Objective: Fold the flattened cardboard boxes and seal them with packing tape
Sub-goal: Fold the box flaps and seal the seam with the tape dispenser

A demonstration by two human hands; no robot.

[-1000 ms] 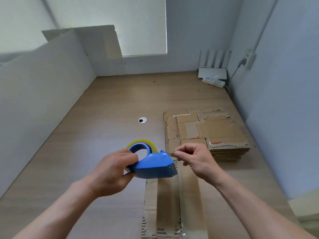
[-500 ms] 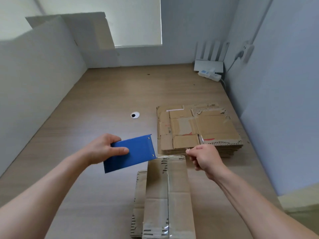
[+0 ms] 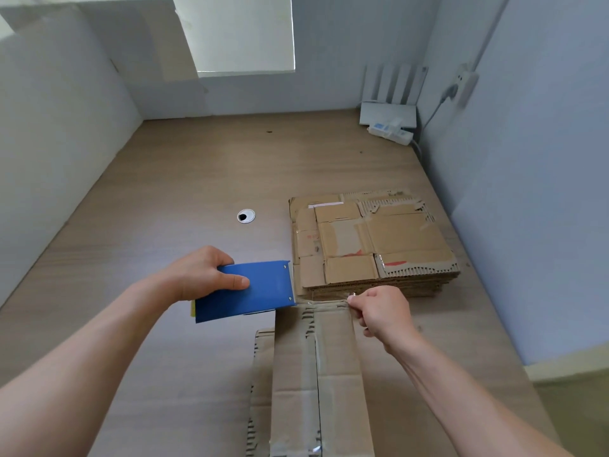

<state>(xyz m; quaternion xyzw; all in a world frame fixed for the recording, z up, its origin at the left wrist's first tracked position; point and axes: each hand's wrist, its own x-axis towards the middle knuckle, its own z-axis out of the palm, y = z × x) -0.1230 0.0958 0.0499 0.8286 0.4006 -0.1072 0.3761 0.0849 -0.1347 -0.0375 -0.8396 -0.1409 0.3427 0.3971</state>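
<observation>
The left hand (image 3: 201,275) grips the dispenser (image 3: 250,291); the right hand (image 3: 382,313) pinches the tape (image 3: 324,303) end, stretched across the far edge of the box (image 3: 329,390), at 6 o'clock on the desk (image 3: 164,192). The tape seems thin, sticky, twist-prone: keep it taut, hold it by the end.

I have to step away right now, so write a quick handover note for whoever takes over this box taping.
Left hand grips the blue tape dispenser. Right hand pinches the tape end, stretched across the far edge of the folded box.
Done: box folded, centre seam looks taped.
Left: press this strip down, cut it, then do the flat stack behind.
</observation>
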